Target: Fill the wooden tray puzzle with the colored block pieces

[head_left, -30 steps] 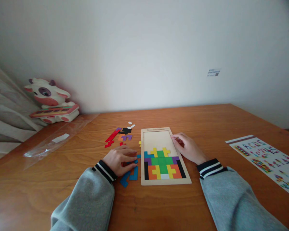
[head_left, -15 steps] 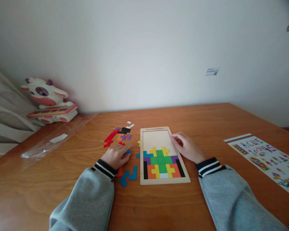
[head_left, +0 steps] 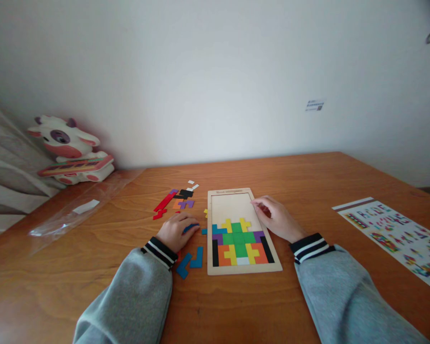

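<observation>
My left hand point(head_left: 176, 231) is low over the tabletop, its fingers and thumb closed around a blue puzzle piece point(head_left: 191, 228) that is partly hidden beneath them. To its right lies a wooden puzzle board point(head_left: 245, 271), its near half filled with coloured pieces and its far part bare. My right hand point(head_left: 277, 219) holds the board's right rim with thumb and fingertips pinched. Two blue L-shaped pieces point(head_left: 197, 258) lie in front of my left hand. A small blue piece end point(head_left: 204, 231) and a yellow piece point(head_left: 206, 213) show at the board's left edge.
Loose red pieces point(head_left: 165, 202), black pieces point(head_left: 186, 193), purple pieces point(head_left: 187, 204) and white pieces point(head_left: 191, 182) lie beyond my left hand. A pattern sheet point(head_left: 387, 234) lies at right. A clear plastic bag point(head_left: 66, 220) and a toy cow keyboard point(head_left: 71, 150) are at left.
My left hand has shifted slightly right, its fingers and thumb now covering more of the blue piece. My right hand stays at the board's rim.
</observation>
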Demonstrator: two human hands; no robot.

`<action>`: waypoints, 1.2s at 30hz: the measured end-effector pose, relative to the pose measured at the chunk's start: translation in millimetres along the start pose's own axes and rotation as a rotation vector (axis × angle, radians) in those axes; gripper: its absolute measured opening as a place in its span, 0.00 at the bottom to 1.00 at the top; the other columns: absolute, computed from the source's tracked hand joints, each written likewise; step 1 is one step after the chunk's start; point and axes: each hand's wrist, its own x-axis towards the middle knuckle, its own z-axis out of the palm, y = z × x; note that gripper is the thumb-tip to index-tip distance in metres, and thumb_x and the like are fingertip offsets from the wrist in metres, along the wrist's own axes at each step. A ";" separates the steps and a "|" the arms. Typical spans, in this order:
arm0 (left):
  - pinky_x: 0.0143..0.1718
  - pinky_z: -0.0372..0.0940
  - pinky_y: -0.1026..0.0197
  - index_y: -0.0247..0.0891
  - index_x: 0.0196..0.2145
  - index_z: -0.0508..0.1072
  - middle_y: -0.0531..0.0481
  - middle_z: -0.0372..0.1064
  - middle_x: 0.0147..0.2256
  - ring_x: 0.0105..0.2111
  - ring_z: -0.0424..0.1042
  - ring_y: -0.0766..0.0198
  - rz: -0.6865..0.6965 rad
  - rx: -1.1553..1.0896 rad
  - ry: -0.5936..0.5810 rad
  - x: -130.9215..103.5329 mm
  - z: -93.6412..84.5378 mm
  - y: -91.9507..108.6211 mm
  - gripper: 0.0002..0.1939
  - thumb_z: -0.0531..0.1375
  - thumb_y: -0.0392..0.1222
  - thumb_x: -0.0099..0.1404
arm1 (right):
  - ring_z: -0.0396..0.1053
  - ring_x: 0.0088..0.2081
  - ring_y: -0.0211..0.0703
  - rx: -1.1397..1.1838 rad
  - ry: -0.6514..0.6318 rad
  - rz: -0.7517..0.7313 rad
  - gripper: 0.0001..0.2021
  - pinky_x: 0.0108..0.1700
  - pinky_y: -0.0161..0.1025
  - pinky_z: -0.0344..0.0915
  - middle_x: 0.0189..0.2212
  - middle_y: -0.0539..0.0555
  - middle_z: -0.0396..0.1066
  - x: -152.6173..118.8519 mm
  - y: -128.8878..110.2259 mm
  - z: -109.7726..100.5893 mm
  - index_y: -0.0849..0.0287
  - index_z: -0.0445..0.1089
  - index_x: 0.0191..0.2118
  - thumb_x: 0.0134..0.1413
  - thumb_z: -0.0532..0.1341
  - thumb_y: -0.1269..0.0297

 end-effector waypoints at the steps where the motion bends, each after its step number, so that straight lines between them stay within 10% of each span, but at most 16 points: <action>1: 0.42 0.72 0.60 0.42 0.38 0.78 0.47 0.77 0.37 0.37 0.76 0.61 -0.012 0.019 0.006 -0.3 0.4 0.7 0.10 0.57 0.44 0.68 | 0.72 0.38 0.46 0.001 0.000 0.000 0.10 0.41 0.45 0.72 0.40 0.56 0.73 -0.1 -0.6 0.1 0.56 0.71 0.45 0.61 0.56 0.66; 11: 0.41 0.72 0.58 0.40 0.43 0.76 0.47 0.79 0.37 0.37 0.77 0.58 -0.020 0.113 0.135 3.1 2.2 9.1 0.12 0.53 0.37 0.68 | 0.71 0.39 0.47 -0.038 0.004 -0.054 0.11 0.43 0.46 0.71 0.40 0.56 0.71 2.5 -17.8 -3.7 0.53 0.70 0.47 0.62 0.54 0.68; 19: 0.42 0.73 0.62 0.38 0.36 0.76 0.46 0.77 0.36 0.38 0.77 0.63 -0.114 -0.539 0.220 13.7 0.0 68.7 0.04 0.60 0.37 0.66 | 0.71 0.44 0.49 -0.102 -0.118 -0.310 0.13 0.48 0.50 0.69 0.42 0.56 0.74 -4.6 -87.4 3.9 0.51 0.66 0.52 0.63 0.57 0.67; 27: 0.37 0.76 0.60 0.35 0.36 0.77 0.47 0.78 0.32 0.32 0.78 0.61 -0.352 -1.134 0.152 13.6 13.9 93.7 0.12 0.68 0.46 0.58 | 0.72 0.38 0.45 0.033 -0.104 -0.393 0.07 0.41 0.42 0.71 0.35 0.55 0.75 -10.9 -95.4 18.0 0.56 0.69 0.45 0.62 0.61 0.64; 31: 0.38 0.74 0.62 0.37 0.34 0.78 0.48 0.78 0.33 0.33 0.77 0.63 -0.389 -0.993 0.172 12.9 14.8 88.4 0.09 0.66 0.46 0.61 | 0.73 0.38 0.42 0.136 -0.092 -0.283 0.07 0.42 0.40 0.72 0.37 0.53 0.75 -7.5 -89.0 11.5 0.54 0.71 0.46 0.64 0.59 0.66; 36: 0.33 0.70 0.63 0.37 0.38 0.76 0.48 0.75 0.33 0.32 0.74 0.63 -0.473 -0.784 0.224 11.1 18.9 78.9 0.11 0.60 0.47 0.66 | 0.76 0.35 0.42 0.329 -0.043 0.222 0.11 0.38 0.41 0.74 0.41 0.56 0.75 -4.7 -47.6 -4.2 0.56 0.71 0.47 0.60 0.60 0.61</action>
